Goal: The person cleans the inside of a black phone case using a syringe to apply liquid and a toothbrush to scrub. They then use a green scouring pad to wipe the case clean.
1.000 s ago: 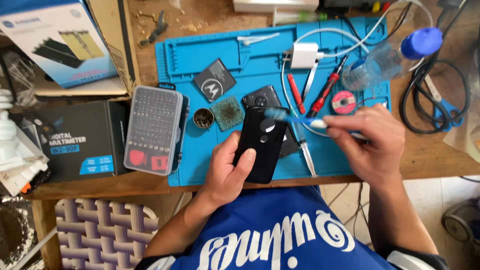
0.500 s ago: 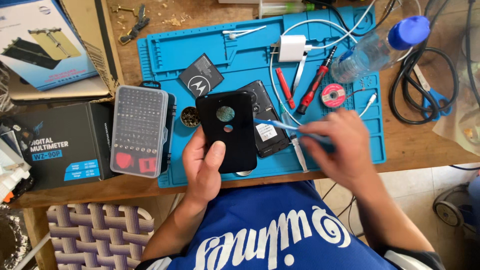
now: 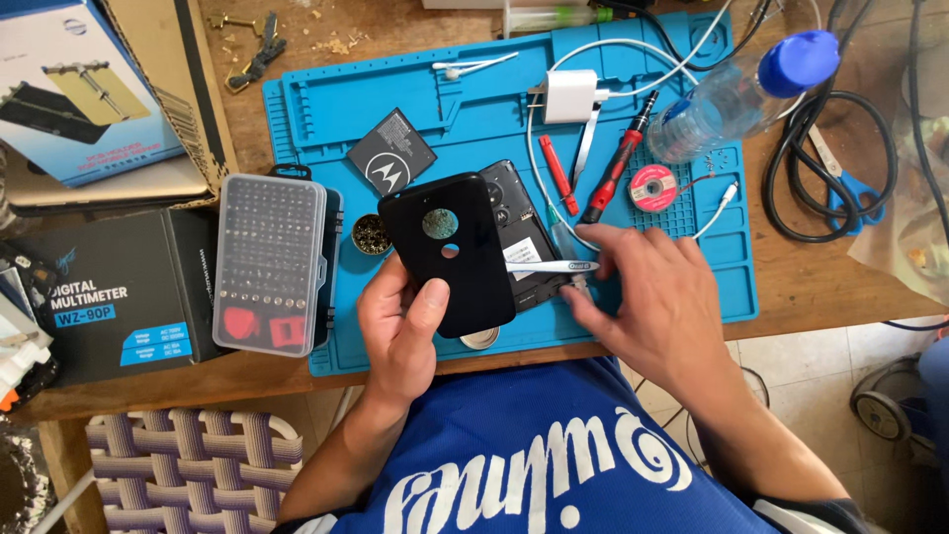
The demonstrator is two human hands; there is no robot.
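Lowered: right hand (image 3: 652, 307), pinching white toothbrush (image 3: 549, 266) | left hand (image 3: 405, 331) gripping matte black cover (image 3: 450, 252)

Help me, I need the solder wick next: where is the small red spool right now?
In the head view, the red spool lies on the blue mat's right part, right of the red screwdriver and just below the plastic bottle.

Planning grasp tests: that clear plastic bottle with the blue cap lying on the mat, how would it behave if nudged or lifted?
The bottle lies on its side on the blue mat, so a sideways nudge would probably roll it. It looks thin, clear and nearly empty: likely light, denting under a firm squeeze. The red screwdriver beside it might stop a roll that way.
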